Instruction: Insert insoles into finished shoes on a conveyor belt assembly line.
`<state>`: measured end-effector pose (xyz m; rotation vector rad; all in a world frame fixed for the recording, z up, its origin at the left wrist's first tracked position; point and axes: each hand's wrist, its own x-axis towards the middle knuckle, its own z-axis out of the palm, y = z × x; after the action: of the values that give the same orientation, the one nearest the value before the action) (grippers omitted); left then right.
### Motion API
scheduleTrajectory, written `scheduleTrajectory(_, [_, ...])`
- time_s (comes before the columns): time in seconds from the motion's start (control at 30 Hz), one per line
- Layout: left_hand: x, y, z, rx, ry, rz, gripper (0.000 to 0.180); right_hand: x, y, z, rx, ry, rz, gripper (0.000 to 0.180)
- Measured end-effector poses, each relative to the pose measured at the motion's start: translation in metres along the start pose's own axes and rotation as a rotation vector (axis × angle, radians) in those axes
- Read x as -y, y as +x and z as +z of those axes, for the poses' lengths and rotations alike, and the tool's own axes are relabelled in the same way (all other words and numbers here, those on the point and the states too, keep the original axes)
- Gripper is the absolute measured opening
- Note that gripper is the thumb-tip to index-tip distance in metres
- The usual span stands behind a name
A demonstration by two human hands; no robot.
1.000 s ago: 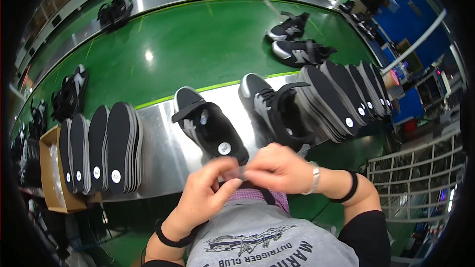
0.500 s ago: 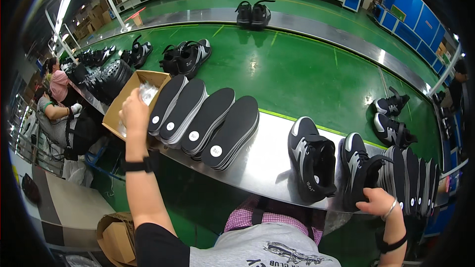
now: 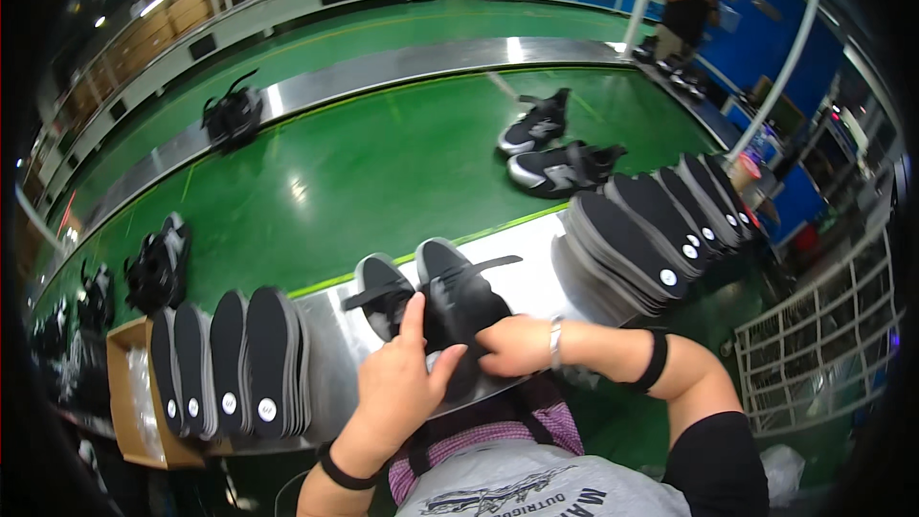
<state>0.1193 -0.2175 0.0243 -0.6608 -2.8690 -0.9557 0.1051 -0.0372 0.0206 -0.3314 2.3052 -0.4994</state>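
Two black shoes with grey toes stand side by side on the metal bench edge: a left shoe (image 3: 381,280) and a right shoe (image 3: 448,273), straps loose. My left hand (image 3: 394,393) is over the left shoe's opening, index finger pointing forward. Its other fingers are curled; a small pale thing between thumb and index is too blurred to name. My right hand (image 3: 519,345) has its fingers closed at the right shoe's heel collar, and its fingertips are partly hidden.
Left are stacks of black insoles (image 3: 273,345) with white round labels and a cardboard box (image 3: 129,421) of clear plastic packets. More insole stacks (image 3: 622,239) stand right. Two shoes (image 3: 560,168) sit on the green surface; a wire rack (image 3: 814,354) is at right.
My view has swung right. My left hand has left the cardboard box and come over the left shoe. My right hand stays at the right shoe's heel; the two shoes stand closer together.
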Motion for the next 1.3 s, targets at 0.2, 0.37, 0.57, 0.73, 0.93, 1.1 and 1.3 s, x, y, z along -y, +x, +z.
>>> scheduleTrajectory(0.2, [0.005, 0.040, 0.038, 0.146, 0.268, -0.050, 0.061, -0.035, -0.018, 0.034, -0.764, 0.228, -0.713, 0.021])
scheduleTrajectory(0.37, [0.031, 0.073, 0.019, 0.033, 0.344, -0.140, 0.050, -0.114, -0.008, 0.053, -1.029, 0.095, -0.303, 0.019])
scheduleTrajectory(0.57, [0.086, 0.142, -0.035, -0.383, 0.478, -0.341, 0.069, -0.144, 0.019, 0.070, -1.143, -0.185, -0.321, 0.022])
scheduleTrajectory(0.73, [0.084, 0.094, -0.015, -0.701, 0.212, 0.077, 0.035, -0.148, 0.036, 0.061, -0.967, -0.146, -0.471, 0.021])
scheduleTrajectory(0.93, [0.062, 0.015, 0.056, 0.098, 0.315, -0.288, 0.066, -0.143, 0.004, 0.069, -0.948, -0.255, -0.270, 0.032])
scheduleTrajectory(1.1, [0.086, -0.070, 0.081, -0.048, 0.378, -0.201, 0.061, -0.123, 0.011, 0.072, -0.916, -0.244, -0.370, 0.033])
scheduleTrajectory(1.3, [0.079, -0.063, 0.065, 0.053, 0.222, -0.186, 0.055, -0.132, 0.015, 0.068, -0.922, -0.264, -0.344, 0.034])
